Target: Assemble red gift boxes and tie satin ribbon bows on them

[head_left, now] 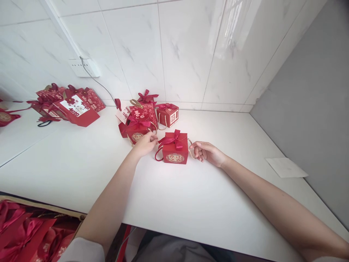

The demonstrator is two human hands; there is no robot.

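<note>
A red gift box (175, 153) with gold lettering stands upright on the white table. A dark pink ribbon bow (176, 139) is tied on its top. My left hand (146, 144) is at the box's left, fingers curled together beside a ribbon tail; whether they grip it is hidden. Below that hand, a dark red cord loop (156, 155) hangs from the box's left side. To the right, my right hand (208, 153) is loosely curled with its fingers apart, its index fingertip at the beige rope handle (191, 142).
Behind my left hand stand another red box with a bow (136, 128) and a smaller red box (169, 115). More red boxes (79, 109) cluster at the back left. A carton of red ribboned packages (24, 233) sits lower left. White paper (286, 167) lies at right.
</note>
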